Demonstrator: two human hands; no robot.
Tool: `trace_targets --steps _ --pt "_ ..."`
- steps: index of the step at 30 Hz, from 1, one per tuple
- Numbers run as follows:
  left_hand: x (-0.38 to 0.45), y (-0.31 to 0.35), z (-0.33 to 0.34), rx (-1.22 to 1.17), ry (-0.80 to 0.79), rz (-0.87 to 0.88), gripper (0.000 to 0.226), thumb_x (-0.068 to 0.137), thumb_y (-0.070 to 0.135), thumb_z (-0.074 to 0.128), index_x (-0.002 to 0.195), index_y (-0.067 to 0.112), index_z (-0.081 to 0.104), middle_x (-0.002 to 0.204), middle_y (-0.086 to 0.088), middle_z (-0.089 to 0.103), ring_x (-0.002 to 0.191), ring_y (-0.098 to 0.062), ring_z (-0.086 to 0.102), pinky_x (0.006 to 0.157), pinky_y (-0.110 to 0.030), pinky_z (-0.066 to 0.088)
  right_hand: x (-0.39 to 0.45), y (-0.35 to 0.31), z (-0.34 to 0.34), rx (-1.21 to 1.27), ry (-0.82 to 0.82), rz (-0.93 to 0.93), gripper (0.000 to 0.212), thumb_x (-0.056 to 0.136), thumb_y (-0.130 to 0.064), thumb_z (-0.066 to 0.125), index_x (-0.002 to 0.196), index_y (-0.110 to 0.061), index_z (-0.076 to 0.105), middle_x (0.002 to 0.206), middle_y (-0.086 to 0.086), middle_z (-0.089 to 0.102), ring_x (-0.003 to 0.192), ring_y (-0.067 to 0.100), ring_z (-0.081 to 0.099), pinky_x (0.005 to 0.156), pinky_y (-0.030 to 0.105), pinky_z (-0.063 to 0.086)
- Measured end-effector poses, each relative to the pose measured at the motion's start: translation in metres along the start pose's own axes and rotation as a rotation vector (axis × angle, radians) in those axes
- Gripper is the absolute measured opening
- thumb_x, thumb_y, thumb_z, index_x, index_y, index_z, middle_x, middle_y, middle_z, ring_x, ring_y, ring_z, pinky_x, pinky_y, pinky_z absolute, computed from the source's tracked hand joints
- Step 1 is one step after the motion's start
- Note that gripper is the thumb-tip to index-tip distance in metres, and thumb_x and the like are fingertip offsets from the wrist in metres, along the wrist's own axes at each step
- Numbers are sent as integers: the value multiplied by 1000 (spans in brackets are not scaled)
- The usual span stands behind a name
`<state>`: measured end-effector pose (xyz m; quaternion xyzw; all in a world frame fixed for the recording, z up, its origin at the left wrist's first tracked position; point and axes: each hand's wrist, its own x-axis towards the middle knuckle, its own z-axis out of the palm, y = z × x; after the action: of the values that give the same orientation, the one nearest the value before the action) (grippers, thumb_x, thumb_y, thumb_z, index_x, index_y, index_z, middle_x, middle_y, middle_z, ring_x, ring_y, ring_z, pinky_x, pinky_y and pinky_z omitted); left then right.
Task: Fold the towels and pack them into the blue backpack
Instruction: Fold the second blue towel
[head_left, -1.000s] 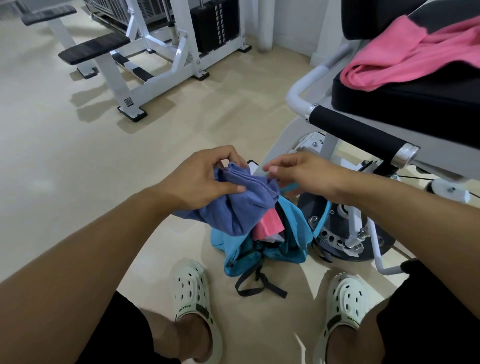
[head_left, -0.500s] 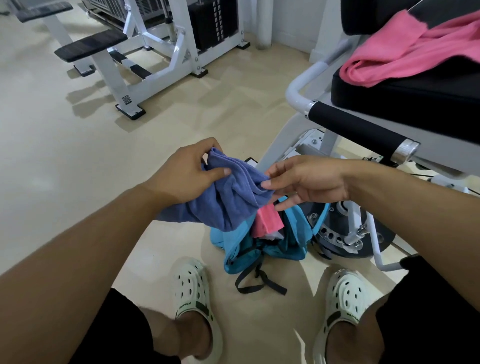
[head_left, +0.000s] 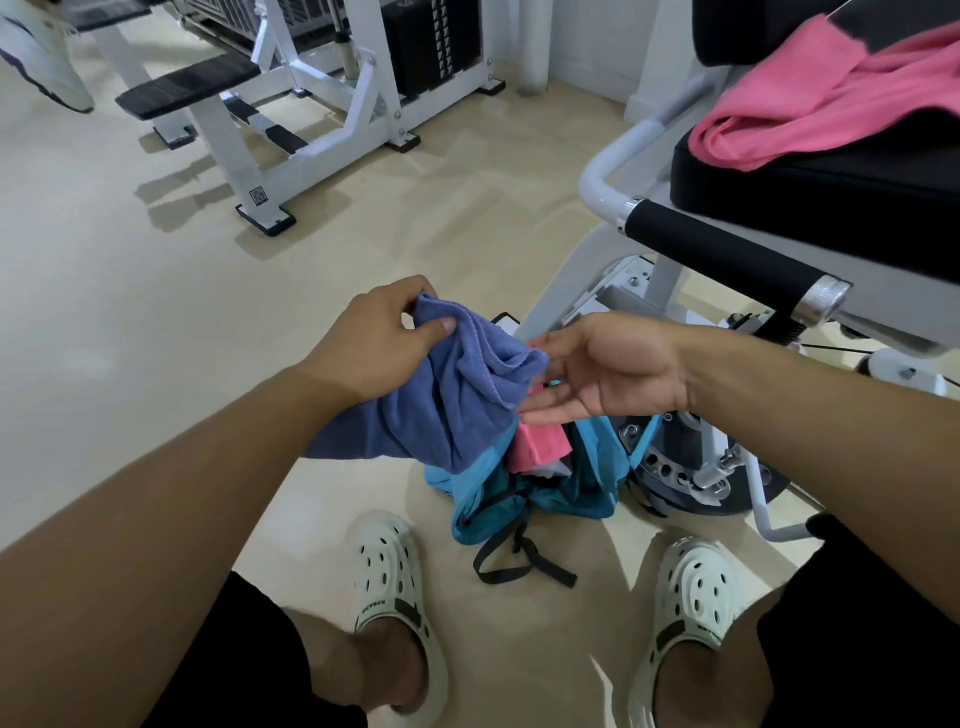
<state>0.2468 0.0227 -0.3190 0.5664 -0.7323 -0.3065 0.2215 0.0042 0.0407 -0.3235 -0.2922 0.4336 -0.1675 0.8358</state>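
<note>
My left hand (head_left: 371, 343) grips a purple-blue towel (head_left: 447, 400) by its upper corner, and the cloth hangs bunched above the blue backpack (head_left: 519, 493). The backpack lies open on the floor between my feet, with a folded pink towel (head_left: 537, 447) showing in its mouth. My right hand (head_left: 602, 371) is beside the purple towel with fingers straight, their tips touching its right edge. Another pink towel (head_left: 831, 98) lies loose on the black seat pad at the upper right.
A white exercise machine with a black padded seat (head_left: 831, 192) and foam-covered bar (head_left: 727, 249) stands close on the right. Its weight disc (head_left: 675, 467) is just behind the backpack. A white bench frame (head_left: 249, 156) stands across the beige floor. My white clogs (head_left: 395, 587) flank the bag.
My left hand has lifted the purple towel up and leftward from the backpack. My right hand let go of the bag's edge and opened flat against the towel's side.
</note>
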Motion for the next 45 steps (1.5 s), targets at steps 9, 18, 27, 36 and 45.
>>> trace_targets --steps 9,18,27,36,45 --pt "0 0 2 17 34 9 24 95 34 65 76 27 53 61 24 56 55 5 49 62 -21 36 9 2 2 38 -35 -13 28 83 3 59 103 -16 60 95 4 66 75 14 67 70 27 60" --pt "-5 4 -9 40 -114 49 15 93 26 68 83 17 61 54 21 56 51 0 50 57 -10 38 10 4 -3 -550 499 -113 20 91 4 50 98 -11 63 79 6 61 54 14 57 41 19 46" --pt "-6 1 -7 13 -169 22 20 97 32 63 82 19 61 75 1 65 64 -20 55 71 -35 50 9 5 -12 -738 622 -225 19 94 -8 47 99 -15 64 78 4 61 71 25 71 63 37 61" --pt "-9 4 -9 -93 -186 63 16 102 26 58 93 19 69 89 2 73 78 0 63 70 -8 48 13 9 -20 -1147 384 -423 32 77 -26 83 104 -34 67 109 -15 68 106 10 63 96 34 51" --pt "-5 -2 -11 -13 -148 45 18 101 30 57 91 19 67 80 5 69 68 -15 59 64 -21 47 12 8 -29 -1351 362 -357 15 87 -39 77 93 -28 69 100 -16 70 91 -7 58 90 31 48"
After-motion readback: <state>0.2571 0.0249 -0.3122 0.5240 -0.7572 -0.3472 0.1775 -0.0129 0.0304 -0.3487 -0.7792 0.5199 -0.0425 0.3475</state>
